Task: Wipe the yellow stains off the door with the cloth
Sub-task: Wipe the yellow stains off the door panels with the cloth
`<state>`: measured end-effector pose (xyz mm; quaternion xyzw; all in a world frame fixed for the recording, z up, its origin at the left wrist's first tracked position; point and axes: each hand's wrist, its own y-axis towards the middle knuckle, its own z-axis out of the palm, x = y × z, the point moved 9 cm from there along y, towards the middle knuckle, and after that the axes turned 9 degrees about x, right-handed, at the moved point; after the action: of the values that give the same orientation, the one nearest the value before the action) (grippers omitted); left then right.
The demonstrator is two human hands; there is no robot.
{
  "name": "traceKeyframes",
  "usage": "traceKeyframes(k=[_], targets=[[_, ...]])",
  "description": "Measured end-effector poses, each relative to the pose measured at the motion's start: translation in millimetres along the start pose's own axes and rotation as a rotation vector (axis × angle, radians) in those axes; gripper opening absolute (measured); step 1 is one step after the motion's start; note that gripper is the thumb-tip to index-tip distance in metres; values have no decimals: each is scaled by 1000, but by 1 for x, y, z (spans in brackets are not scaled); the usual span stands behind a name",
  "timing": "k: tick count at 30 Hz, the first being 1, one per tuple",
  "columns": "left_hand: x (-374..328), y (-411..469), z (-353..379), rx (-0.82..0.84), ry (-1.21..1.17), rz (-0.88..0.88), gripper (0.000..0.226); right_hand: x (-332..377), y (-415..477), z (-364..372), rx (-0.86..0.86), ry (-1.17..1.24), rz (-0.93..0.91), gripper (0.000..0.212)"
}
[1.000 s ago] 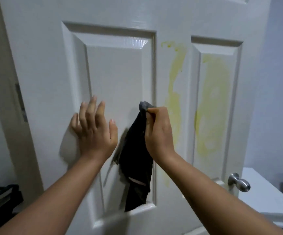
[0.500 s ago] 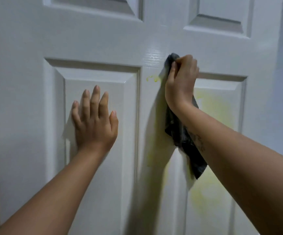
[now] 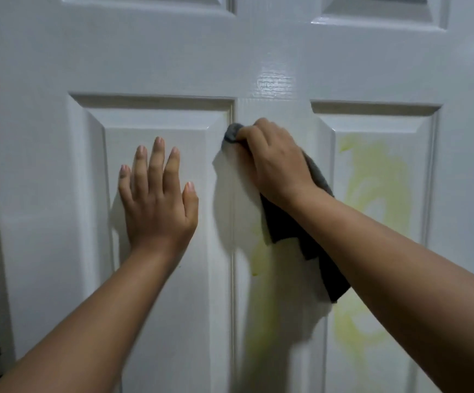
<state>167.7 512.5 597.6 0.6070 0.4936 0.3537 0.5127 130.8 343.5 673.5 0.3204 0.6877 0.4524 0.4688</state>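
Biggest risk here is smearing; the right hand (image 3: 275,163) is clamped on a bunched bit of the dark cloth (image 3: 309,236), pressed on the door (image 3: 258,61) on the strip between the two lower panels, and a loaded cloth could drag yellow onto clean paint; the loose tail might also flick across the big stain (image 3: 377,194) on the panel right of that strip; the cloth's long axis runs diagonally, bunched end up-left, tail down-right; the left hand (image 3: 156,199) lies flat, fingers apart, on the left panel, holding nothing.
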Motion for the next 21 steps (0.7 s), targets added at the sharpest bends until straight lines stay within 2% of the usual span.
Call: traceKeyframes(k=[3, 4, 5, 7, 8, 9, 11, 12, 15, 16, 19, 20, 21], targets=[[1, 0, 2, -3, 13, 8, 56, -53, -9, -21, -241, 118, 555, 13], [1, 0, 2, -9, 14, 13, 55, -47, -13, -18, -252, 78, 627, 13], [1, 1, 2, -13, 14, 24, 55, -26, -10, -12, -216, 25, 545, 12], [2, 0, 2, -19, 13, 30, 55, 12, -9, 5, -83, 10, 233, 17], [2, 0, 3, -21, 6, 33, 55, 11, -11, 2, -74, 14, 198, 19], [3, -1, 3, -21, 0, 36, 55, -4, -14, -4, -126, 36, 298, 18], [2, -1, 2, -22, -16, 38, 55, -38, -31, -17, -308, 120, 644, 14], [2, -1, 1, -27, -21, 39, 55, -36, -35, -15, -309, 113, 703, 14], [2, -1, 1, -19, -29, 55, 55, 0, -32, 3, -134, 57, 371, 11], [2, -1, 1, -15, -31, 58, 56, -6, -35, 1, -147, 70, 384, 11], [2, -2, 2, -6, -32, 63, 56, -35, -59, -14, -347, 131, 746, 11], [1, -3, 1, -8, -33, 68, 56, -29, -59, -10, -317, 99, 734, 10], [1, -3, 1, -10, -31, 72, 56, -12, -55, -3, -239, 68, 605, 9]])
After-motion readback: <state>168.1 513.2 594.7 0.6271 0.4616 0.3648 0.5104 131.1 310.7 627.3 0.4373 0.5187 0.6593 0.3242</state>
